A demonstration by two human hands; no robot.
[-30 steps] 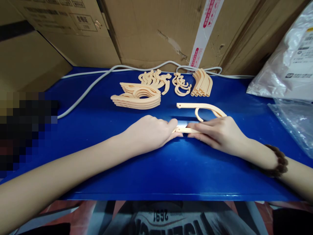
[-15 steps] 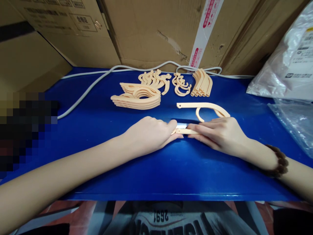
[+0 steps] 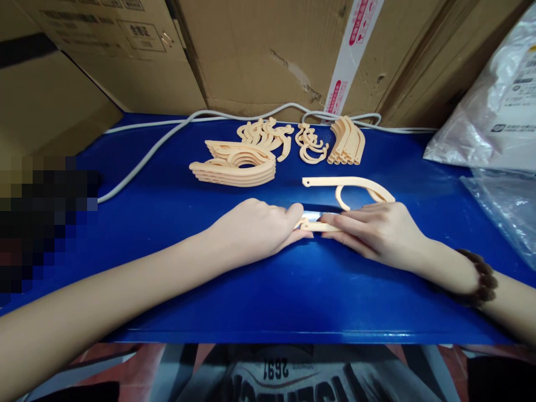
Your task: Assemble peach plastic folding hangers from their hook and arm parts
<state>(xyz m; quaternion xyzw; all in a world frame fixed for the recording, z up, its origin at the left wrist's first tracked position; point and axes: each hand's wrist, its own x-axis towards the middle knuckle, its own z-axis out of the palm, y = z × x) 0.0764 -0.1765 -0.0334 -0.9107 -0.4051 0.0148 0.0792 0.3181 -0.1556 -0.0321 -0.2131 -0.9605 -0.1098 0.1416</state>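
My left hand point(image 3: 262, 231) is closed, thumb and fingers pinching a small beige plastic hanger piece point(image 3: 298, 223) that is mostly hidden. Its visible end meets the tip of a beige hanger arm point(image 3: 320, 226), gripped between the thumb and fingers of my right hand point(image 3: 377, 229). The rest of that arm is covered by my right hand. Just beyond my right fingers, another beige hanger arm point(image 3: 335, 181) with a curved piece beneath it lies on the blue table point(image 3: 293, 301).
Stacked folded hangers point(image 3: 234, 174) lie at the back left, beside a pile of curved pieces point(image 3: 263, 134). Small hooks point(image 3: 312, 148) and a bundle of hanger arms point(image 3: 347, 142) are farther right. A white cable point(image 3: 154, 151) runs behind; cardboard boxes point(image 3: 259, 56) and a plastic bag point(image 3: 481, 117) border the table.
The two held pieces have shifted very slightly where they meet. Both hands keep nearly the same place and grip.
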